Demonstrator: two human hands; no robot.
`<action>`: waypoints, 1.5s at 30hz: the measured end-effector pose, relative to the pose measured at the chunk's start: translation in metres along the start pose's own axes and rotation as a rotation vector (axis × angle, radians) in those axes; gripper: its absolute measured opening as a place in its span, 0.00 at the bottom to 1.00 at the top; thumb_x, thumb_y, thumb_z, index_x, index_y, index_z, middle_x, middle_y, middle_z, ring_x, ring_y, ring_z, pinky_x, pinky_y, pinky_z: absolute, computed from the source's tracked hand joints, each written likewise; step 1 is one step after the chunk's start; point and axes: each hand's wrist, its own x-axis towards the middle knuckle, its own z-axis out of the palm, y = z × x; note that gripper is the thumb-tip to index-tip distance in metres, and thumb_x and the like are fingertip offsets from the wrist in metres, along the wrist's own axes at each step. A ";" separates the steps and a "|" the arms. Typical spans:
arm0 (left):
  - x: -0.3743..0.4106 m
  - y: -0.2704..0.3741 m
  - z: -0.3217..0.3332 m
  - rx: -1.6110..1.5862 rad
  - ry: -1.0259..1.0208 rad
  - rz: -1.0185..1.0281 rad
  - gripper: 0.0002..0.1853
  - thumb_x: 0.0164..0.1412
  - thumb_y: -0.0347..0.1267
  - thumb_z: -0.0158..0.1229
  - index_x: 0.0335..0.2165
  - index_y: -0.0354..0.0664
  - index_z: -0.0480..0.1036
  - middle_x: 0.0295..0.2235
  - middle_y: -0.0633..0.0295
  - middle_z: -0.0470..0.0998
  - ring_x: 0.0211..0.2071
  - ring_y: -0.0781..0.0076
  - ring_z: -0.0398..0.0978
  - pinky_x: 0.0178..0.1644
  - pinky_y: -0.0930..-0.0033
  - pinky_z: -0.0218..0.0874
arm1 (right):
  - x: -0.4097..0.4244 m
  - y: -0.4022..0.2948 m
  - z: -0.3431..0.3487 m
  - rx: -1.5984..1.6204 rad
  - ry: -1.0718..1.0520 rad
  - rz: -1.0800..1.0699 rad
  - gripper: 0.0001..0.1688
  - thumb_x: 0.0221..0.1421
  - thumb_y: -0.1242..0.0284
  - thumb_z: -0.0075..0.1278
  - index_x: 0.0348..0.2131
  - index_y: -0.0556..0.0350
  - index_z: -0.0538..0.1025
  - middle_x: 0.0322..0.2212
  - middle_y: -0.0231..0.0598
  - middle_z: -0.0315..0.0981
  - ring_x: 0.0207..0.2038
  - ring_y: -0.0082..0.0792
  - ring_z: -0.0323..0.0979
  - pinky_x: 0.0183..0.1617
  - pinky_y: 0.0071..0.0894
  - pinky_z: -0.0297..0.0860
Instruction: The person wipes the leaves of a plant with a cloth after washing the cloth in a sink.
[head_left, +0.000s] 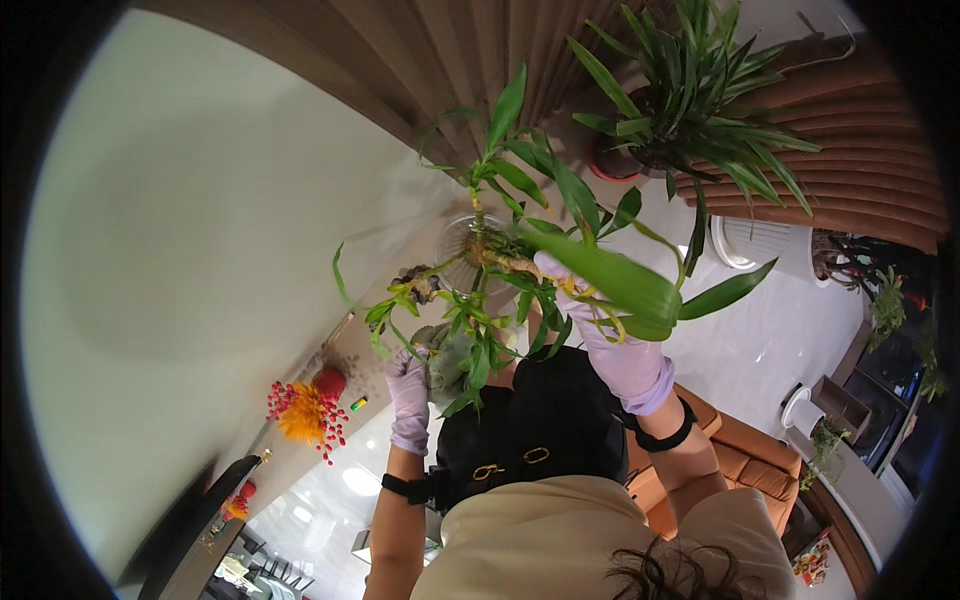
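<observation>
A leafy green plant with thick stems stands in a clear glass vase before me. My right hand, in a pale purple glove, reaches in among its stems and leaves on the right; leaves cover part of its fingers, so its grip cannot be made out. My left hand, gloved the same way, is closed on a grey-green cloth beside the lower leaves. A dark, lumpy ornament is left of the vase.
Left of my left hand is a red vase with orange and red decorations. A spiky-leaved potted plant stands at the upper right, near a brown ribbed seat. A white planter and a brown leather sofa are to the right.
</observation>
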 end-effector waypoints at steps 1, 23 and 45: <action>0.000 0.002 0.001 0.007 0.008 0.022 0.04 0.55 0.29 0.56 0.29 0.39 0.75 0.23 0.74 0.72 0.24 0.87 0.63 0.28 0.82 0.55 | 0.001 0.001 0.001 -0.023 0.001 -0.033 0.18 0.44 0.78 0.48 0.40 0.55 0.74 0.35 0.39 0.73 0.39 0.41 0.69 0.45 0.36 0.64; 0.000 -0.004 -0.029 -0.206 0.043 0.037 0.05 0.55 0.29 0.57 0.28 0.37 0.74 0.23 0.72 0.73 0.25 0.88 0.65 0.30 0.85 0.57 | -0.003 -0.005 0.052 -0.246 -0.222 -0.064 0.09 0.51 0.80 0.49 0.35 0.65 0.74 0.28 0.36 0.73 0.30 0.23 0.68 0.36 0.22 0.65; 0.039 -0.002 0.009 -0.649 -0.179 0.008 0.03 0.54 0.25 0.56 0.30 0.38 0.73 0.29 0.70 0.73 0.30 0.85 0.67 0.38 0.82 0.59 | -0.032 -0.052 0.017 0.230 0.422 -0.101 0.08 0.55 0.80 0.45 0.37 0.60 0.71 0.39 0.43 0.71 0.38 0.27 0.71 0.43 0.21 0.65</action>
